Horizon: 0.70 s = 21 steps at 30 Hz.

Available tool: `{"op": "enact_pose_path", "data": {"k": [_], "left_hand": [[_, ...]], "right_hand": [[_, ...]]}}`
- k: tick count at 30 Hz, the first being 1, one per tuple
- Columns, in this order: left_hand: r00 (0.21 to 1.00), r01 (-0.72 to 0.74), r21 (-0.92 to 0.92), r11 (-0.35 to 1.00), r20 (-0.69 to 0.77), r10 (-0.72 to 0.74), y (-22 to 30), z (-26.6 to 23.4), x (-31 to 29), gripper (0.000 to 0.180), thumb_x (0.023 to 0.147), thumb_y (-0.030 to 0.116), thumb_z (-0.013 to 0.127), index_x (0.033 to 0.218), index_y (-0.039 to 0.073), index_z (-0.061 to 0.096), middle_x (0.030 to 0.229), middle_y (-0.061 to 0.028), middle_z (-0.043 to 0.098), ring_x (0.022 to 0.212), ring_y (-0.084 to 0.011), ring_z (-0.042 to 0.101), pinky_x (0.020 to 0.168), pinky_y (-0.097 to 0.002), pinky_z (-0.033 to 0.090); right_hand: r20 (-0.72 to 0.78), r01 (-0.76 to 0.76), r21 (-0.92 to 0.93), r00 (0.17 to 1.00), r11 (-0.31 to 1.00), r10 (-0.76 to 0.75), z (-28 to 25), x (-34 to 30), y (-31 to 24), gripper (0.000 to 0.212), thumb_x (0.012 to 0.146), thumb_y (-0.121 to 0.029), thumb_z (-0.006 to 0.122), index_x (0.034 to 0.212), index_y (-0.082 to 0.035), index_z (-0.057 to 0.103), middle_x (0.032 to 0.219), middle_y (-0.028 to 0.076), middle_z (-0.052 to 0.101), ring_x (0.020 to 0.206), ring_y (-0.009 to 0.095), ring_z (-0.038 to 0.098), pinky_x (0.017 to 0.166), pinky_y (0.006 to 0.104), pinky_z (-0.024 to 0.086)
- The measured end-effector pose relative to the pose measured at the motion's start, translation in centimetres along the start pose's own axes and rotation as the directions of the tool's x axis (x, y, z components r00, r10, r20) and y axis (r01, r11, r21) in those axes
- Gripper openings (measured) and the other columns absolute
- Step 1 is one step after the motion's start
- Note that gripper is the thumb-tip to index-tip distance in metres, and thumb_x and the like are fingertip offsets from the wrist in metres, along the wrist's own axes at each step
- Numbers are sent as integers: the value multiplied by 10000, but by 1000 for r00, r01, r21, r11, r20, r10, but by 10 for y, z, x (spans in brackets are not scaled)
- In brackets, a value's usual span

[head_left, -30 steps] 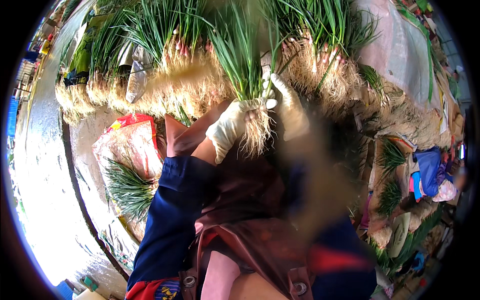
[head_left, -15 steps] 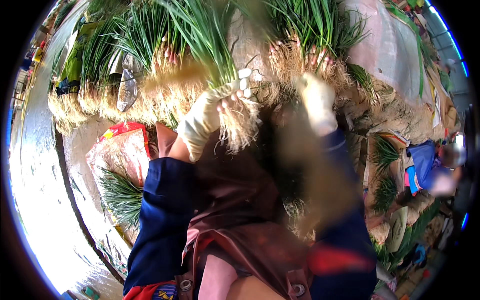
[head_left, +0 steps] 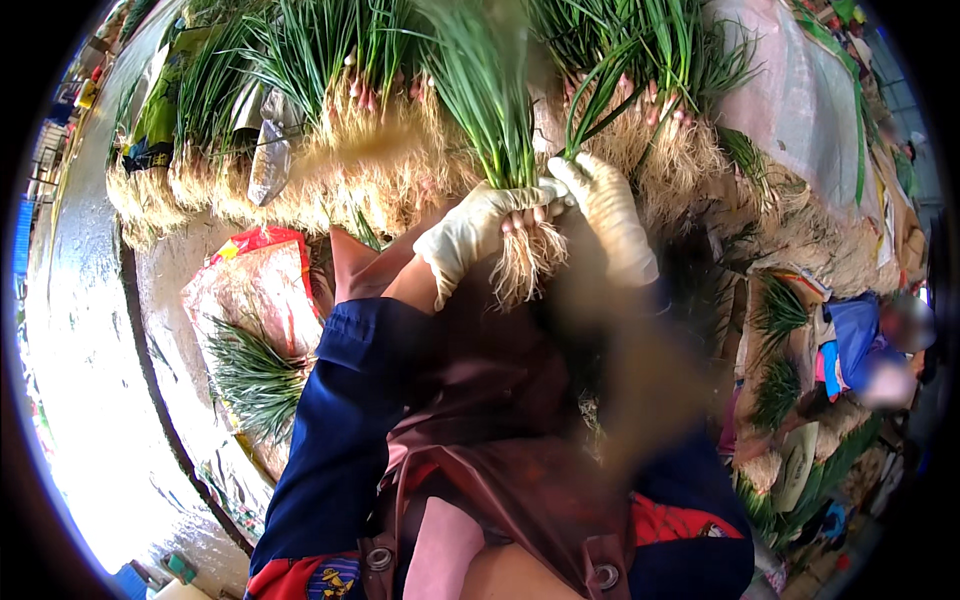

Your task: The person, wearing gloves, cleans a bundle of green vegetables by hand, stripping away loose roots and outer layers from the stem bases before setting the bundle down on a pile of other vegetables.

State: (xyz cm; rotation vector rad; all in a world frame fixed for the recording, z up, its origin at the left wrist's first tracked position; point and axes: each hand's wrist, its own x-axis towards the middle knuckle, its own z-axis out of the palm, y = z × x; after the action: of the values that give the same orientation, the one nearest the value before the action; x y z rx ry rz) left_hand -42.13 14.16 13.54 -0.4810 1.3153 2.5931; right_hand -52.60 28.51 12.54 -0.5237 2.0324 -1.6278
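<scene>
With the fingers (head_left: 520, 197) of the left hand (head_left: 465, 240) closed around the stems, gripping a bunch of green onions (head_left: 500, 140) at the upper middle of the frame. Pointing the leaves toward the upper edge and letting the pale roots (head_left: 525, 265) hang below the fist. Just to the right of that, with the fingertips of the right hand (head_left: 615, 225) pressed together, pinching a few loose stalks (head_left: 590, 110) close beside the bunch; not being able to tell how many. Wearing cream gloves on both hands, dark blue sleeves (head_left: 330, 420) with red patches near the lower edge, and a brown apron (head_left: 490, 380) down the middle. Losing much of the right forearm behind a brown blur (head_left: 650, 400).

Facing a row of rooted onions (head_left: 310, 45) across the upper left, with a silvery wrapper (head_left: 270, 165) lying among them. Facing another heap (head_left: 670, 50) at the upper right, next to a whitish sack (head_left: 790, 100). Having a red and clear plastic bag (head_left: 262, 280) at the left, with a dark green bundle (head_left: 255, 380) lying against it. Showing smaller green bunches (head_left: 780, 310) at the right, near some blue cloth (head_left: 852, 325).
</scene>
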Motion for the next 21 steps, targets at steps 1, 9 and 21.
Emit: {"op": "enact_pose_path", "data": {"k": [1, 9, 21], "left_hand": [[1000, 6, 57, 998, -17, -5, -4, -1, 2, 161, 795, 163, 654, 870, 20, 656, 701, -17, 634, 472, -24, 424, 415, -166, 262], [995, 17, -200, 980, -97, -37, -10, 26, 2, 226, 817, 127, 627, 1005, 2, 641, 774, -6, 643, 479, 3, 363, 393, -144, 224], [997, 64, -495, 867, -14, -81, -34, 8, -9, 184, 845, 84, 573, 1009, 0, 575, 775, -8, 619, 534, -24, 503, 429, -100, 394]], "right_hand": [[-42, 127, -284, 988, 950, -145, 0, -1, 16, 238, 852, -247, 611, 937, -27, 641, 798, 76, 655, 677, 175, 589, 675, 278, 466], [-542, 104, -8, 835, 995, -92, 22, -14, 17, 159, 891, -215, 557, 852, -73, 616, 789, 52, 637, 618, 138, 579, 529, 267, 474], [177, -116, 866, 981, 486, -81, 13, 15, 50, 268, 924, -314, 413, 943, -85, 549, 816, 60, 580, 681, 144, 528, 602, 308, 452]]}}
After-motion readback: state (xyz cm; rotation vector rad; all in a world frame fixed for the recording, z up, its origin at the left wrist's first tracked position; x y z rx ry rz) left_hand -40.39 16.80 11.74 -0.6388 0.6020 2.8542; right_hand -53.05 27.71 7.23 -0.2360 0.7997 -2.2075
